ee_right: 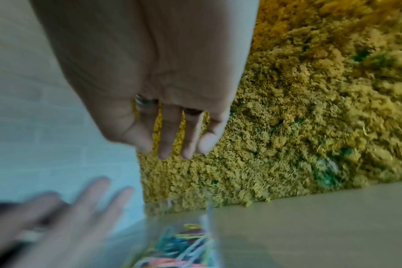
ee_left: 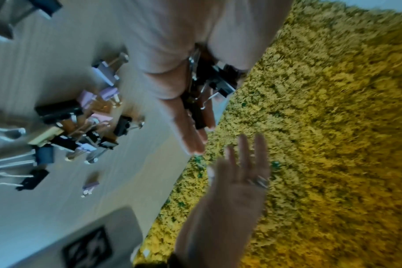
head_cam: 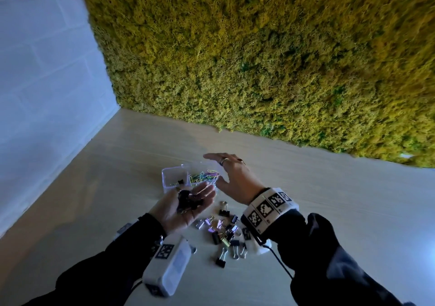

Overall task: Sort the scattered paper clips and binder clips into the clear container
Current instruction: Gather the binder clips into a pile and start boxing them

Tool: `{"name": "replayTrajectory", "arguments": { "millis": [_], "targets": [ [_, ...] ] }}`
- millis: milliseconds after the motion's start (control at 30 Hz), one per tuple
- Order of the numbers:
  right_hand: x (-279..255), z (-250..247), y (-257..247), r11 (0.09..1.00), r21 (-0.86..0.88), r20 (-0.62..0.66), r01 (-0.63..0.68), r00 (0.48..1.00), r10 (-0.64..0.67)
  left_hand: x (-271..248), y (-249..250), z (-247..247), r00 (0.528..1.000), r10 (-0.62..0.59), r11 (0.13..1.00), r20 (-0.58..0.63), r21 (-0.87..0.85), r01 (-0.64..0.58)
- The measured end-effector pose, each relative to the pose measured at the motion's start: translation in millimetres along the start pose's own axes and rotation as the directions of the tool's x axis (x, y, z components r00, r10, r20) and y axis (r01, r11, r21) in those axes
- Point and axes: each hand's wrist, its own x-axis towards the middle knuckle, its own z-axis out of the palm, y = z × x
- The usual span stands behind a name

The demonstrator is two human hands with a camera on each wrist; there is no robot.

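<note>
My left hand (head_cam: 186, 205) lies palm up, fingers nearly flat, cradling a small heap of black binder clips (head_cam: 188, 202) just near the clear container (head_cam: 173, 179). Coloured paper clips (head_cam: 203, 176) fill its right compartment; the left one holds a few items I cannot identify. My right hand (head_cam: 231, 178) hovers spread wide, empty, over the container's right side, hiding that edge. More binder clips (head_cam: 224, 231) lie scattered nearer me on the pale table (head_cam: 329, 211), partly hidden by my right wrist.

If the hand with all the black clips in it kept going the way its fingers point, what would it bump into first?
Probably the clear container. The left hand, palm up with black binder clips on it, points at the container's near wall. Depth is unclear, so it may pass just above the rim.
</note>
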Motion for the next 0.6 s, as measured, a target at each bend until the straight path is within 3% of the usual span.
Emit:
{"name": "replayTrajectory", "arguments": {
  "millis": [100, 233, 467, 600],
  "targets": [
    [24, 9, 11, 0.977, -0.196, 0.193, -0.078, 0.974, 0.117, -8, 19, 2, 0.994, 0.043, 0.999, 0.104, -0.007, -0.043],
    [36, 26, 19, 0.97, -0.234, 0.306, -0.068, 0.942, 0.14, -11, 52, -14, 0.988, 0.116, 0.989, 0.103, -0.099, -0.106],
    [40, 27, 21, 0.963, -0.258, 0.317, -0.082, 0.934, 0.165, -6, 54, -17, 0.986, 0.154, 0.986, -0.071, -0.05, -0.158],
    [40, 28, 19, 0.951, -0.301, 0.331, -0.072, 0.927, 0.175, -11, 62, -9, 0.991, 0.098, 0.993, -0.095, -0.059, -0.104]
  ]
}}
